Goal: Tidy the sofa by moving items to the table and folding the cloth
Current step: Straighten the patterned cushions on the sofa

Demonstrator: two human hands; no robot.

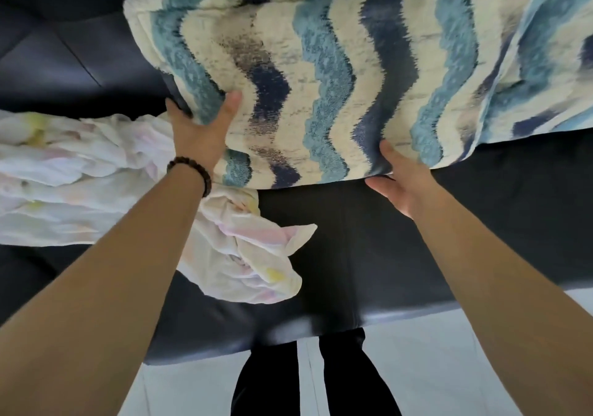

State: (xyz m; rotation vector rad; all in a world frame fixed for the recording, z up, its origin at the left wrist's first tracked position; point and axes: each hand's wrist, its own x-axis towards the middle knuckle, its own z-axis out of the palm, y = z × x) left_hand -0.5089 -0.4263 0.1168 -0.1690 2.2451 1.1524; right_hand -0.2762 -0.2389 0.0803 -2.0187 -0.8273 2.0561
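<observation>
The left hand [199, 133] and right hand [401, 180] each grip the cushion [321, 72] — cream, with wavy teal-and-navy stripes.

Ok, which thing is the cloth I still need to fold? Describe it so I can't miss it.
Start at the dark sofa seat filling the middle of the view. On its left side lies a crumpled heap: the cloth. It is thin and white with faint pink and yellow patches, unlike the thick, blue wave-striped cushion next to it.
</observation>
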